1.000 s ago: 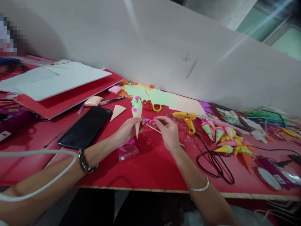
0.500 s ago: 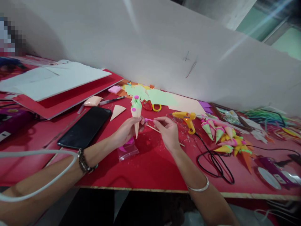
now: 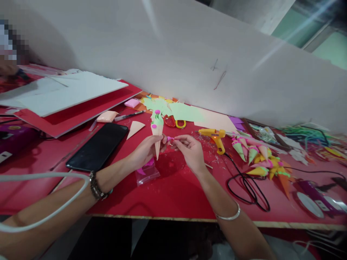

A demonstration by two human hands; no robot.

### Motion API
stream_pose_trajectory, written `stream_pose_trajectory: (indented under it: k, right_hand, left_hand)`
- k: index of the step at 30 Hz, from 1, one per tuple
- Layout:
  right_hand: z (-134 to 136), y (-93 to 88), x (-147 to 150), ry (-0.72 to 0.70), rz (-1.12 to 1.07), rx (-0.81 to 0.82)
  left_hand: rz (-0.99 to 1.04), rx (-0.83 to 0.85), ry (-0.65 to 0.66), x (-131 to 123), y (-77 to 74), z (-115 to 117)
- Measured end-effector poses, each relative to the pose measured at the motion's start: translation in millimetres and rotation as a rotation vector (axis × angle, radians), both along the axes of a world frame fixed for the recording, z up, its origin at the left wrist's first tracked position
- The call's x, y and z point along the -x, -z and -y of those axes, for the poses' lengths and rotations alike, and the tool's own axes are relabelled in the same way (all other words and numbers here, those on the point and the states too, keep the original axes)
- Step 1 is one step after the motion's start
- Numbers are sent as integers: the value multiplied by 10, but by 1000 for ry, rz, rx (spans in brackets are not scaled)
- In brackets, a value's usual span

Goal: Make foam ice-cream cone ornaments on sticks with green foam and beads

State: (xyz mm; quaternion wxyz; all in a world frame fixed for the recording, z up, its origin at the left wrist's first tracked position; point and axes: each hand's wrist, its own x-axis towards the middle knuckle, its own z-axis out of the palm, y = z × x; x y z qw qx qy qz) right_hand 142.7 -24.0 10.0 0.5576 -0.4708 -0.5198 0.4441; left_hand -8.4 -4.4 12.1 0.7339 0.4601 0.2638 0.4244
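My left hand (image 3: 148, 148) is closed round a peach paper cone (image 3: 157, 136) with a green top and pink dots, held point down above the red table (image 3: 176, 187). Just to its right, my right hand (image 3: 189, 150) pinches a small pink piece (image 3: 170, 139) close to the cone. Partly under my right hand lies a thin wooden stick (image 3: 208, 166). A small clear plastic bag (image 3: 148, 173) with pink bits rests below my left hand.
A black phone (image 3: 99, 146) lies left of my hands. A yellow glue gun (image 3: 214, 136) with a black cord (image 3: 248, 186) sits to the right, beside a heap of finished cones (image 3: 260, 160). Scissors (image 3: 175, 122) and green paper sheets (image 3: 176, 110) are behind; white boards (image 3: 62, 92) at far left.
My right hand has moved a little left, bringing the pink piece nearer the cone and covering more of the stick. The left hand and cone have barely shifted.
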Motion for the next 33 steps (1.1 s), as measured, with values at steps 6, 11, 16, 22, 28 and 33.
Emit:
stream_pose_trajectory:
  k: [6,11,16,22,28,33]
  right_hand:
    - [5,4,-14,-6,8,13]
    - [25,-37,-30,96,206,-140]
    - [2,-23,-36,155,117,-155]
    - [15,-50,-16,185,17,-187]
    - [94,-124,32,169,71,-207]
    - [167,-178,79,130,193,-343]
  left_hand:
    - [29,3,36,3,-23,8]
    - [30,37,173,5,-57,37]
    - [43,18,171,-16,-54,64]
    - [-39,-5,149,-56,59,52]
    - [-148,11,100,-76,139,51]
    - [-244,-33,75,-97,123,60]
